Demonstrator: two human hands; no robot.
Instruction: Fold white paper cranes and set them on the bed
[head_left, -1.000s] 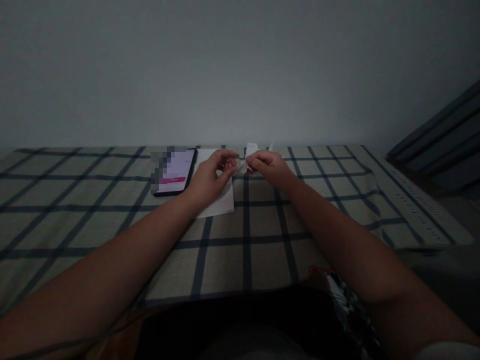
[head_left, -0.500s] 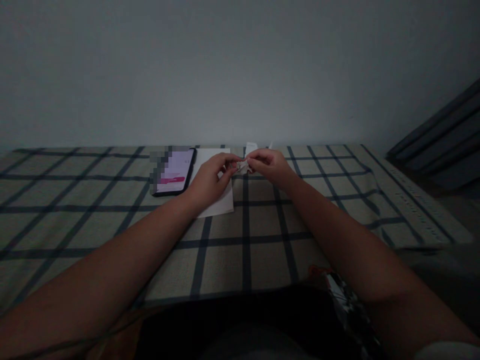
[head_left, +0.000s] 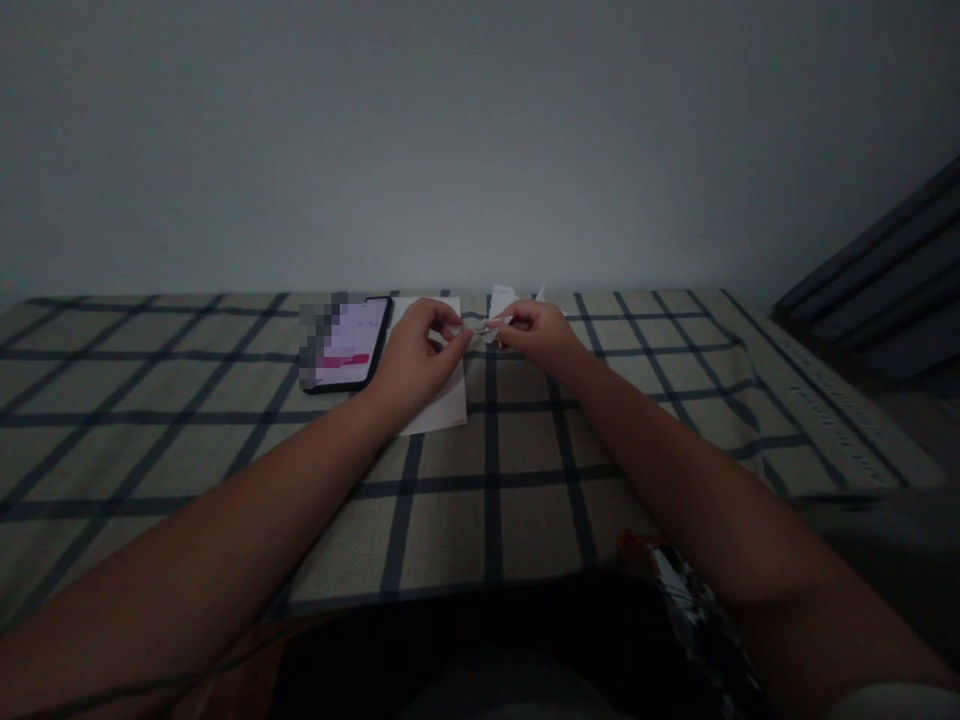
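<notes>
Between my two hands is a small crumpled piece of white paper (head_left: 484, 330), held just above the checked tablecloth. My left hand (head_left: 426, 345) pinches its left end between thumb and fingertips, over the edge of a white sheet (head_left: 442, 402). From the other side my right hand (head_left: 538, 334) grips the right end with thumb and forefinger. The dim light and my fingers hide the finer folds of the piece.
A phone (head_left: 345, 345) with a lit screen lies left of my left hand, partly over the white sheet. Small white paper pieces (head_left: 502, 294) lie behind my right hand, near the wall (head_left: 480, 150). The checked tablecloth (head_left: 525, 520) covers the table.
My fingers have shifted a little on the paper piece, which now looks flatter and more stretched between them. Both hands stay in nearly the same place.
</notes>
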